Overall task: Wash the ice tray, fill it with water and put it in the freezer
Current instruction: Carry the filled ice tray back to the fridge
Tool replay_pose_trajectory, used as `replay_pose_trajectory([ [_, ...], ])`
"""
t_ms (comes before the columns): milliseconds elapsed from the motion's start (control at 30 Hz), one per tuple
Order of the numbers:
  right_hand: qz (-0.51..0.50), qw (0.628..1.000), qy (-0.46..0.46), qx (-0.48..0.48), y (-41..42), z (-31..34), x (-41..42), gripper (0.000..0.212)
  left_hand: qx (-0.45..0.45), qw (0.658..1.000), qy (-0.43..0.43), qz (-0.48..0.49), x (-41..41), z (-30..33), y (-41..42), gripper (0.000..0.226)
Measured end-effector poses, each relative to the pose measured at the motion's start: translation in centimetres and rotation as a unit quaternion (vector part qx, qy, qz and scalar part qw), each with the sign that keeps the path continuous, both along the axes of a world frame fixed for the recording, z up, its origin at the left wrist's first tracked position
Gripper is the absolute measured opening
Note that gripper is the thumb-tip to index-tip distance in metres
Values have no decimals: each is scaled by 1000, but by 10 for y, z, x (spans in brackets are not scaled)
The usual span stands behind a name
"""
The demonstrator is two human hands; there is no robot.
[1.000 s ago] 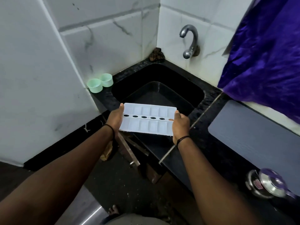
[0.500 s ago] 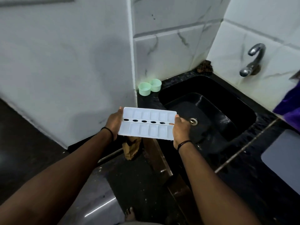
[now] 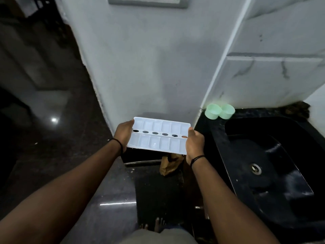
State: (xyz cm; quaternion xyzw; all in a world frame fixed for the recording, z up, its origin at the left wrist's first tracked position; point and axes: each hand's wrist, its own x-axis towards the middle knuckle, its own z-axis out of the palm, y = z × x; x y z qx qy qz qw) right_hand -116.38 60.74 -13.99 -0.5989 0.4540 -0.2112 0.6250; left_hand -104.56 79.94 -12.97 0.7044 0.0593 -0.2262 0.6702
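A white plastic ice tray [image 3: 159,136] with two rows of cells and a middle row of holes is held level in front of me, over the floor and left of the counter. My left hand [image 3: 123,136] grips its left end and my right hand [image 3: 194,144] grips its right end, thumbs on top. Water glints in one near cell. The black sink [image 3: 274,175] with its metal drain lies to the right, apart from the tray. No freezer is in view.
Two pale green cups [image 3: 219,111] stand on the black counter beside the sink. A white wall corner [image 3: 149,67] rises straight ahead. A brown paper bag [image 3: 169,164] lies under the counter edge. Dark glossy floor stretches to the left; my bare foot [image 3: 159,224] shows below.
I have turned left, away from the sink: the sink and cups slid to the right and the tap left the view. Both hands keep the same hold on the tray.
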Motion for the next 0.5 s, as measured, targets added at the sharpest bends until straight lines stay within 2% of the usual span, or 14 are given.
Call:
replay_pose_trajectory([
  [200,92,995,4,-25,29,-17,42,40,12,996,-3,91,5,-8,46,29],
  [500,191,982,4,8,89,-26,79,41,39,979,6,202,-1,-24,117,28],
])
